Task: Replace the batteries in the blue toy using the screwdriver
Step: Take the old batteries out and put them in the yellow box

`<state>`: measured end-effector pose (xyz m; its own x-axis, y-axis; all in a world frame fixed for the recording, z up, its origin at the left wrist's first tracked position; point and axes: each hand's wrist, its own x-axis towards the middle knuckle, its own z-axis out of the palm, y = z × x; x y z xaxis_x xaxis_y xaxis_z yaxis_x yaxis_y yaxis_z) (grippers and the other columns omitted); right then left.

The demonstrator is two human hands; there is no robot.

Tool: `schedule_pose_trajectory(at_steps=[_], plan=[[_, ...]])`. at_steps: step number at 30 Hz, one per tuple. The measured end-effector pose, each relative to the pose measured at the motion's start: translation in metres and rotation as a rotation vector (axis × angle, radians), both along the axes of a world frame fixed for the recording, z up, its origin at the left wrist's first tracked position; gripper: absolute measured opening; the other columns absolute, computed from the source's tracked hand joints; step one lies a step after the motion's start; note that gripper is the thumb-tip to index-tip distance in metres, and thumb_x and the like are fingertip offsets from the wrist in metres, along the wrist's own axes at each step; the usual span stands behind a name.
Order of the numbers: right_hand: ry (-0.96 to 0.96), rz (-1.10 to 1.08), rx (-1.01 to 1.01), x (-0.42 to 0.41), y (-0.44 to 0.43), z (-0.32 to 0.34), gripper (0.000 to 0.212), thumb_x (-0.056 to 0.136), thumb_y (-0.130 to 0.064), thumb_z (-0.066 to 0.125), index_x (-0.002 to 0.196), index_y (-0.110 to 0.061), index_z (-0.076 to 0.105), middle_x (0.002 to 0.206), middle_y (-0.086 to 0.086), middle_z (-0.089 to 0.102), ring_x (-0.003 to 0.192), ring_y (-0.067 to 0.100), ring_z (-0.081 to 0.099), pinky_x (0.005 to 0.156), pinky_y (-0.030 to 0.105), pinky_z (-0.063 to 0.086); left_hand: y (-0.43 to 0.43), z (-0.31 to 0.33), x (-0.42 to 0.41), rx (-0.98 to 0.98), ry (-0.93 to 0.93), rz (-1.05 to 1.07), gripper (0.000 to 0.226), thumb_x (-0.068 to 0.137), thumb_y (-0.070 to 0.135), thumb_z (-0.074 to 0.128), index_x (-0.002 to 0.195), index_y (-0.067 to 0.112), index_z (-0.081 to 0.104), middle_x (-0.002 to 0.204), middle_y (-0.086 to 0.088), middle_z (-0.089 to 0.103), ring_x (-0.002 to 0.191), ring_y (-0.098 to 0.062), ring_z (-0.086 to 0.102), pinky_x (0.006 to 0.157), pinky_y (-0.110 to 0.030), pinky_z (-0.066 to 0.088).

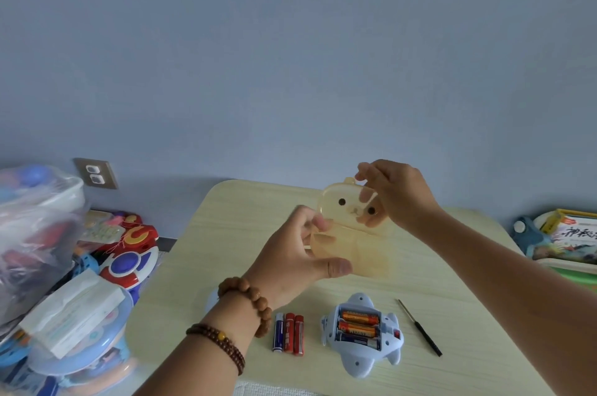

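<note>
Left hand [290, 260] grips the bear-faced case [339, 248] underneath, right hand [397, 198] pinches its lid [337, 206]; best held level, blue toy [358, 363] at six o'clock.

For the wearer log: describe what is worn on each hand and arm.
Both forearms are bare: no sleeves, no gloves. The wrist of the left hand carries two bracelets: a chunky bracelet of large light-brown beads, and a thin bracelet of small dark-brown beads in two rows with one amber bead. The right hand and wrist wear nothing visible.
</note>
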<state>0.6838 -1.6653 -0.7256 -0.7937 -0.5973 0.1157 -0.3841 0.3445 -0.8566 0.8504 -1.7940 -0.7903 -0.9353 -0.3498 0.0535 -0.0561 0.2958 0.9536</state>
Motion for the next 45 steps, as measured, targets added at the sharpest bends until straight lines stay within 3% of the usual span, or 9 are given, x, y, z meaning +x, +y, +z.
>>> schedule_pose_trajectory(at_steps=[5,10,14,18,23,27,35,39,45], plan=[[-0.108,0.006,0.037,-0.021,-0.016,-0.020,0.045,0.094,-0.050,0.060,0.092,-0.008,0.074,0.085,0.020,0.075,0.058,0.034,0.075,0.046,0.027,0.055,-0.002,-0.010,-0.005,-0.320,-0.055,0.121,0.034,0.064,0.047,0.087,0.076,0.027,0.062,0.125,0.017,0.058,0.115,-0.007,0.058,0.095,-0.031,0.054],[-0.090,0.201,0.212,-0.040,-0.020,-0.049,0.018,0.091,-0.031,0.071,0.098,-0.016,0.078,0.088,0.008,0.079,0.077,0.025,0.079,0.075,0.037,0.064,-0.006,-0.025,-0.012,-0.458,-0.113,0.128,0.032,0.061,0.045,0.089,0.070,0.024,0.067,0.112,0.019,0.053,0.107,0.000,0.051,0.090,-0.017,0.042],[-0.054,0.174,0.270,-0.052,-0.023,-0.070,0.017,0.095,-0.029,0.067,0.093,-0.018,0.079,0.083,0.005,0.079,0.076,0.026,0.076,0.075,0.037,0.064,-0.005,-0.034,-0.018,-0.501,-0.157,0.084,0.032,0.061,0.045,0.089,0.070,0.022,0.068,0.113,0.018,0.053,0.107,0.000,0.050,0.086,-0.013,0.037],[0.098,0.120,0.376,-0.058,-0.025,-0.088,0.016,0.094,-0.034,0.067,0.088,-0.026,0.079,0.085,-0.003,0.075,0.076,0.018,0.068,0.069,0.030,0.052,-0.003,-0.039,-0.024,-0.506,-0.191,0.064,0.033,0.060,0.046,0.089,0.069,0.023,0.067,0.112,0.020,0.052,0.108,0.000,0.049,0.089,-0.019,0.042],[0.155,0.109,0.384,-0.061,-0.025,-0.097,0.017,0.093,-0.036,0.068,0.097,-0.025,0.080,0.098,-0.006,0.073,0.088,0.008,0.063,0.069,0.022,0.046,-0.002,-0.045,-0.030,-0.537,-0.229,0.059,0.028,0.060,0.044,0.089,0.069,0.024,0.071,0.111,0.020,0.054,0.105,0.001,0.046,0.069,-0.007,0.027],[0.179,0.089,0.364,-0.060,-0.023,-0.105,0.015,0.092,-0.037,0.069,0.096,-0.027,0.079,0.094,-0.011,0.074,0.085,-0.005,0.059,0.067,0.016,0.042,-0.003,-0.048,-0.030,-0.565,-0.207,0.055,0.027,0.060,0.044,0.089,0.069,0.024,0.072,0.109,0.019,0.055,0.107,-0.002,0.047,0.082,-0.014,0.035],[0.451,0.071,0.442,-0.053,-0.017,-0.121,0.019,0.097,-0.038,0.060,0.101,-0.032,0.078,0.094,-0.007,0.065,0.089,0.015,0.060,0.074,0.039,0.055,0.000,-0.051,-0.025,-0.549,-0.199,0.060,0.027,0.061,0.043,0.088,0.069,0.026,0.069,0.116,0.014,0.054,0.114,-0.006,0.046,0.090,-0.020,0.034],[0.448,0.119,0.465,-0.051,-0.014,-0.114,0.021,0.097,-0.043,0.057,0.105,-0.032,0.074,0.102,-0.009,0.066,0.094,0.014,0.063,0.079,0.040,0.056,-0.001,-0.041,-0.020,-0.544,-0.248,0.010,0.031,0.066,0.044,0.086,0.089,0.035,0.069,0.125,0.013,0.052,0.120,-0.007,0.045,0.095,-0.021,0.035],[0.546,0.089,0.417,-0.034,0.002,-0.078,0.033,0.096,-0.049,0.054,0.120,-0.030,0.066,0.120,-0.010,0.063,0.108,0.011,0.060,0.086,0.037,0.055,-0.025,-0.012,0.004,-0.573,-0.309,-0.082,0.064,0.074,0.049,0.079,0.130,0.032,0.052,0.134,0.015,0.052,0.124,-0.004,0.049,0.104,-0.023,0.041]])
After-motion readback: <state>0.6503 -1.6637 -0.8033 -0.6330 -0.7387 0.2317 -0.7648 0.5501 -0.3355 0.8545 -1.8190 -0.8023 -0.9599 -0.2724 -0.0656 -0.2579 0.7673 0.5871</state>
